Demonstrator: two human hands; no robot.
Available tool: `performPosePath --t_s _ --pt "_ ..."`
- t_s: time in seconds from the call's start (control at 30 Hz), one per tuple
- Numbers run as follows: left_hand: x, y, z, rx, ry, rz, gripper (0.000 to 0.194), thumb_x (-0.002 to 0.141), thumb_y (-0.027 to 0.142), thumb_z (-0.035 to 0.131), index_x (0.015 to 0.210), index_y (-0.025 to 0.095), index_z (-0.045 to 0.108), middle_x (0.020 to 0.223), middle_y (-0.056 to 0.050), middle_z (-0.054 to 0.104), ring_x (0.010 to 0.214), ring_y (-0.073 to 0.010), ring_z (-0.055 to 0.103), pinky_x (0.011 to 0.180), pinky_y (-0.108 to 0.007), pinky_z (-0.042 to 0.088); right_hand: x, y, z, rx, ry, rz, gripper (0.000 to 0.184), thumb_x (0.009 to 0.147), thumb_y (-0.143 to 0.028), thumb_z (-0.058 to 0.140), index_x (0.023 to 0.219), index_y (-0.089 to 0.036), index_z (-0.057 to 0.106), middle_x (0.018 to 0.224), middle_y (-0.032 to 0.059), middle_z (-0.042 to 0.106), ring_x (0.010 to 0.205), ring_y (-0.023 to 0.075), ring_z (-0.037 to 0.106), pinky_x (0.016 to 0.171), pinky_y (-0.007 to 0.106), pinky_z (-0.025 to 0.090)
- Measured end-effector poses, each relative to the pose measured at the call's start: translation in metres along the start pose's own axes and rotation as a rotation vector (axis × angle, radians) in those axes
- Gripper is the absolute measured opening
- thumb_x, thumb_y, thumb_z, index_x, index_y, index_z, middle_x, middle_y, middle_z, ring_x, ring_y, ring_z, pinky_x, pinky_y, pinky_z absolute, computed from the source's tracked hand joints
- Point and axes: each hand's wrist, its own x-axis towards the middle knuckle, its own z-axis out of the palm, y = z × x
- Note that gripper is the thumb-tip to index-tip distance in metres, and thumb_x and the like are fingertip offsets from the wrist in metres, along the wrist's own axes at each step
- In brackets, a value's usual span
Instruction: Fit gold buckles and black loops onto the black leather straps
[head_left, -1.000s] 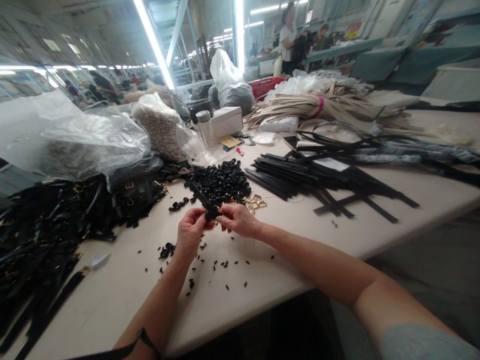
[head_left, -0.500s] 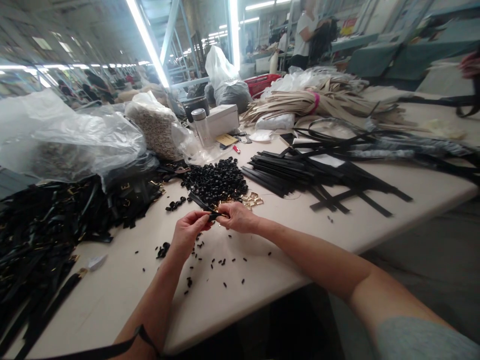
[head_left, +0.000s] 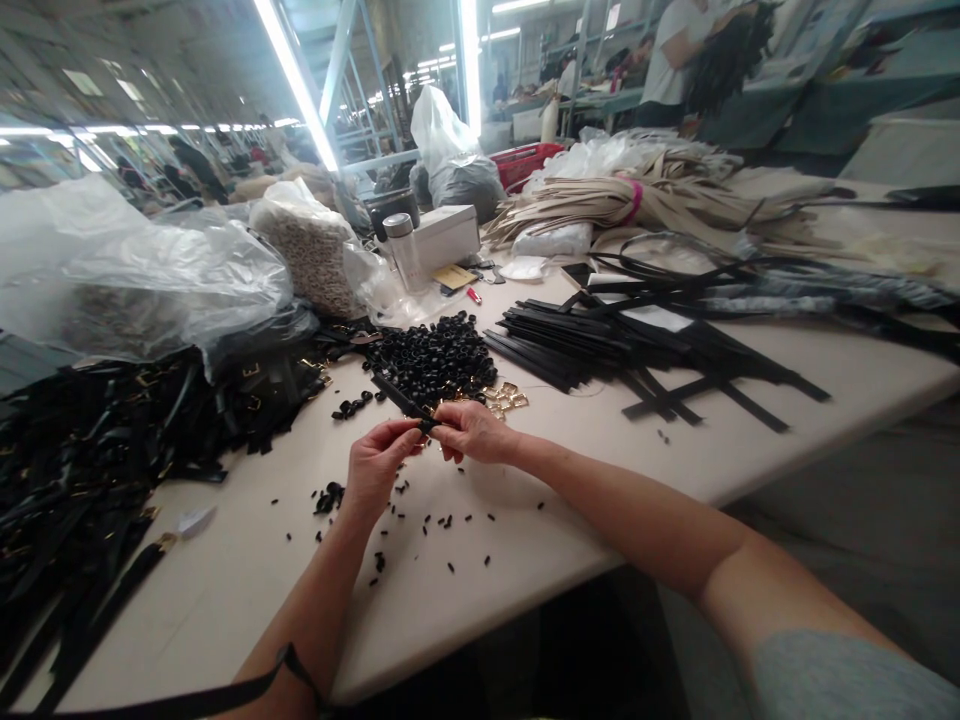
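Note:
Between both hands is a black strap, its free end pointing up and left over the table. My left hand pinches it near its lower end with thumb and fingers. Right beside it, my right hand is closed on the same end, the fingertips almost touching those of the left. Whether a small part sits between the fingertips is hidden. Just beyond the hands lies a heap of black loops, with gold buckles at its right edge. Small black pieces are scattered on the near tabletop.
Black straps with gold buckles pile up at left. Flat black strips lie at right, beige strips behind them. Clear plastic bags, a bottle and a white box stand at the back. A person holds dark material beyond.
The strap has tilted a little more steeply, and my fingers have shifted slightly on its lower end. In the background, the person with dark material has moved right.

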Motion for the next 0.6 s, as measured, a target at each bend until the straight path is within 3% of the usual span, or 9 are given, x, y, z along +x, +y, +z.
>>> performPosePath --t_s 0.1,0.17,0.37,0.47,0.6 --pt "-0.001 0.0 0.0 0.205 0.015 0.201 0.02 0.069 0.032 0.078 0.083 0.019 0.075 0.086 -0.005 0.069 0.071 -0.0155 0.063 0.066 -0.027 0.054 0.001 0.002 0.002 0.013 -0.012 -0.001 0.015 0.088 -0.027 0.053 0.079 -0.015 0.056 0.058 -0.0024 0.062 0.044 0.0071 0.057 0.043 0.015 0.043" --pt "0.0 -0.001 -0.001 0.255 -0.005 0.23 0.017 0.071 0.032 0.075 0.082 0.02 0.074 0.082 -0.004 0.067 0.067 -0.0145 0.062 0.061 -0.026 0.052 0.002 0.004 0.005 0.061 -0.025 0.019 0.009 0.087 -0.02 0.051 0.083 -0.015 0.056 0.063 -0.0018 0.064 0.049 0.007 0.06 0.047 0.015 0.046" --pt "0.003 -0.008 0.0 0.321 -0.042 0.175 0.016 0.071 0.032 0.074 0.081 0.019 0.074 0.07 -0.002 0.065 0.058 -0.0129 0.058 0.053 -0.023 0.048 0.002 0.002 0.008 0.223 -0.108 0.1 0.016 0.082 -0.005 0.048 0.092 -0.014 0.057 0.077 0.0002 0.066 0.065 0.0075 0.066 0.06 0.017 0.054" --pt "0.001 -0.01 0.004 0.232 -0.035 0.105 0.02 0.071 0.033 0.074 0.083 0.017 0.072 0.066 -0.001 0.066 0.056 -0.0126 0.058 0.055 -0.024 0.049 0.002 0.001 0.007 0.252 -0.121 0.054 0.009 0.084 -0.015 0.056 0.093 -0.013 0.058 0.081 0.0026 0.068 0.067 0.0085 0.066 0.061 0.017 0.054" --pt "-0.003 -0.007 0.01 0.07 -0.037 0.026 0.027 0.07 0.035 0.076 0.088 0.015 0.068 0.07 -0.003 0.069 0.062 -0.0132 0.063 0.063 -0.025 0.052 0.002 0.002 0.006 0.287 -0.014 0.091 0.017 0.087 -0.03 0.057 0.087 -0.013 0.059 0.074 0.0034 0.069 0.058 0.008 0.063 0.055 0.018 0.053"
